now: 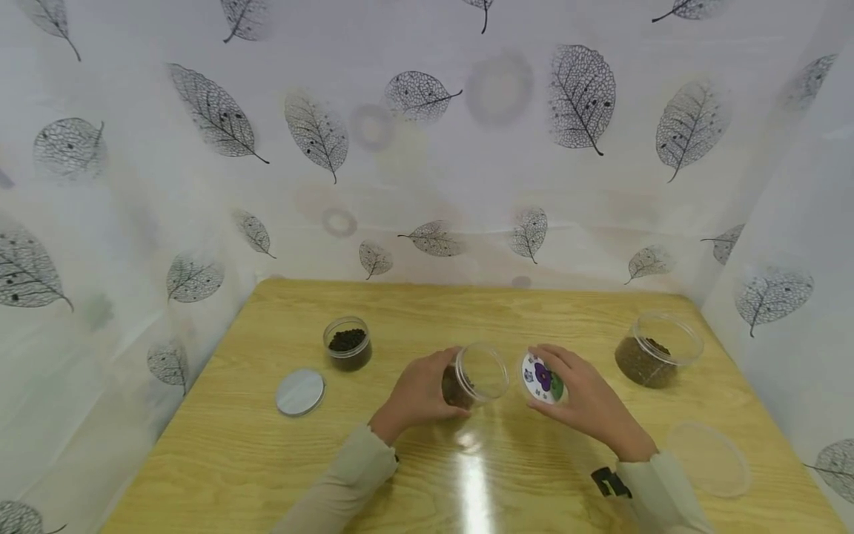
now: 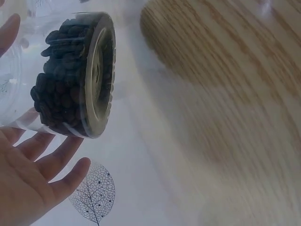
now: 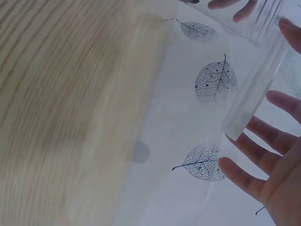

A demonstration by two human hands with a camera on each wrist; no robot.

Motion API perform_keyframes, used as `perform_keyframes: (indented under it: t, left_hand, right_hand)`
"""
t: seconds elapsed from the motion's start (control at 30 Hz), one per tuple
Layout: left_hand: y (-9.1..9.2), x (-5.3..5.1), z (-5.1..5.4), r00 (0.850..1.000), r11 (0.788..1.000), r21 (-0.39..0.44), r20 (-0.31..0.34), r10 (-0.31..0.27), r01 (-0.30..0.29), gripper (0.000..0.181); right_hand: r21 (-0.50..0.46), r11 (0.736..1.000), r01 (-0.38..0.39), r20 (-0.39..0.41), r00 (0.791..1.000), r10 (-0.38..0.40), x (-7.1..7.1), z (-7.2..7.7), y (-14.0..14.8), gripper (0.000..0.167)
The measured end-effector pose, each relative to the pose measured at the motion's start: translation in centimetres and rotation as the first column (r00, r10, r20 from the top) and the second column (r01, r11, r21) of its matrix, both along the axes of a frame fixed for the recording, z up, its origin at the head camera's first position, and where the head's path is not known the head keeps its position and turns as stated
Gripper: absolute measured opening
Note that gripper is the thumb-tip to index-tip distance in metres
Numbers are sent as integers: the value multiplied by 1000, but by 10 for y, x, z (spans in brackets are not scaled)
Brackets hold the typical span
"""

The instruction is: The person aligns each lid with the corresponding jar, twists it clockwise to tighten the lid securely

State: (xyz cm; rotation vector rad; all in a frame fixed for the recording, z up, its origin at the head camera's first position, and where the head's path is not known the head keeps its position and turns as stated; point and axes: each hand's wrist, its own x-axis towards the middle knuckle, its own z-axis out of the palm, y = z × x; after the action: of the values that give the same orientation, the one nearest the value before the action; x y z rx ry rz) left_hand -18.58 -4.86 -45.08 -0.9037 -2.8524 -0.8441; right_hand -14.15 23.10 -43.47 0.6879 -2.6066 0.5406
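A clear jar [image 1: 476,375], round and wide-mouthed, is held over the table [image 1: 400,482] in the left hand [image 1: 420,387], whose thumb and fingers are clamped around its side; it is tilted, its mouth turned toward the right hand [image 1: 586,397]. Dark brown beans [image 2: 66,82] are seen through the wall, gathered at the base end; a ridged edge is noted around the base. A round lid [image 1: 542,377] is gripped by its edge between the right thumb and fingers, near the jar's mouth but apart from it. On its white face a purple flower and green leaf are printed; its side appears whitish, translucent.
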Motion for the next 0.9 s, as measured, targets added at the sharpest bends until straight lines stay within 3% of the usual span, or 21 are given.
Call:
perform_keyframes:
  t: [0.47, 0.67, 0.9]
  left_hand:
    - [-2, 2, 13, 996, 985, -165, -61, -67, 56, 101]
    - [-1, 5, 20, 994, 972, -222, -53, -93, 79, 102]
    - [-2, 8, 18, 995, 965, -247, -31, -97, 87, 104]
  right_hand:
    - [-64, 989, -135, -20, 991, 134, 0, 17, -23, 82]
    - [-81, 981, -177, -23, 984, 175, -1, 16, -32, 80]
    - [-88, 978, -190, 19, 981, 192, -1, 13, -39, 82]
